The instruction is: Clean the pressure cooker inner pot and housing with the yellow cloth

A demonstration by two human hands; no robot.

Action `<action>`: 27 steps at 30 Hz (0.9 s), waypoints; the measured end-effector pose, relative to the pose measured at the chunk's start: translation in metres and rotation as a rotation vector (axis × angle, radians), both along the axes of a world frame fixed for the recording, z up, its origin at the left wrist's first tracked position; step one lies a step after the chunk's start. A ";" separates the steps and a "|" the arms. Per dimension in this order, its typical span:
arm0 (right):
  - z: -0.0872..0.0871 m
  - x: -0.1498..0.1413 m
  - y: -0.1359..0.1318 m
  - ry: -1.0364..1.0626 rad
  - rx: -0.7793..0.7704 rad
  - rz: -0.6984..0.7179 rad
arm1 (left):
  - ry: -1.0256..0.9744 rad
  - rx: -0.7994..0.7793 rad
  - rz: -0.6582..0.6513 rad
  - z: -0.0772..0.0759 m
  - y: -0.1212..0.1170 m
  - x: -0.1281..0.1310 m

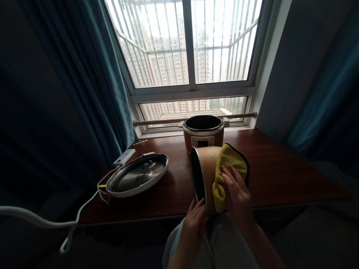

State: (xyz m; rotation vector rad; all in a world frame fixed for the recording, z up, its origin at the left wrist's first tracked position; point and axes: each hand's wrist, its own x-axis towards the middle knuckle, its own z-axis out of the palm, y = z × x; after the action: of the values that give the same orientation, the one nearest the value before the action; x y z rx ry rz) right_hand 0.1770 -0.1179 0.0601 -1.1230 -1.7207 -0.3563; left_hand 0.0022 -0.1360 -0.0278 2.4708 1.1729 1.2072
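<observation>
Cooker inner pot (209, 158), tipped sideways: left hand (193, 222), fingers gripping rim; right hand (238, 192), fingers holding yellow cloth (233, 160) against outer wall.

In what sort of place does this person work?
Most likely a room in a home, perhaps a flat high up: blue curtains hang by the window, which looks through bars onto tall buildings, and a cooker stands on a wooden table.

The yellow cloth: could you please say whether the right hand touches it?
Touching: the head view shows the right hand laid against the yellow cloth.
</observation>
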 end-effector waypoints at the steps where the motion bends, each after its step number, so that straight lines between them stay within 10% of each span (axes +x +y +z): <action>1: 0.005 -0.007 -0.001 -0.063 0.002 0.039 | 0.000 0.002 -0.003 -0.001 0.000 0.000; 7: 0.022 -0.013 0.004 -0.166 -0.022 0.125 | -0.010 0.025 0.003 -0.002 0.000 -0.005; 18: -0.007 0.033 0.012 0.293 -0.136 0.069 | 0.138 0.078 -0.021 -0.010 0.008 -0.018; 27: -0.018 0.029 -0.002 0.186 -0.051 0.024 | 0.006 -0.052 -0.066 0.031 -0.007 -0.011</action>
State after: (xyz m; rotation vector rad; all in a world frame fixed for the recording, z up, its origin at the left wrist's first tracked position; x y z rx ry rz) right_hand 0.2061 -0.1195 0.0426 -1.1348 -1.5848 -0.1877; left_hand -0.0089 -0.1432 0.0036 2.4564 1.1010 1.1374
